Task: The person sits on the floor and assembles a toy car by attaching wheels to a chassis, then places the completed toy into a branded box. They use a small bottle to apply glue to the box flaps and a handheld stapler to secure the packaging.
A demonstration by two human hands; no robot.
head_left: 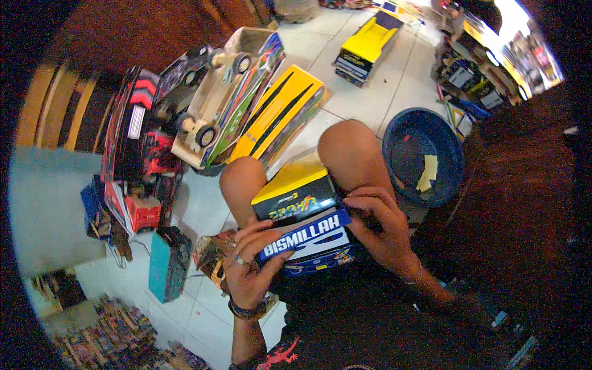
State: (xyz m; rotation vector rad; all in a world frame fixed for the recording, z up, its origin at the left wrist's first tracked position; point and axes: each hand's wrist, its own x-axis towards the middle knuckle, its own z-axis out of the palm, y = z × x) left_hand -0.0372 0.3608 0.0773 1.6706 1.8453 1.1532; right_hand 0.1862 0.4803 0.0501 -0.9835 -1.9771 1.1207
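Observation:
A wooden toy truck (293, 183) with a yellow top and a black and blue front lies in my lap between my knees, its front toward me. Across that front runs a blue strip (305, 234) with white lettering. My left hand (250, 265), wearing a ring and a dark wristband, closes its fingers and thumb round the strip's left end. At the right end, the curled fingers of my right hand (383, 231) grip the strip against the truck's edge. Whether the strip is fully stuck down I cannot tell.
Left of my knees lie several toy truck bodies, among them a yellow one with black stripes (277, 114) and an upturned one with wheels (206, 105). A dark blue basin (425, 157) stands to the right. Another yellow truck (369, 46) is farther off. A teal box (169, 264) sits at left.

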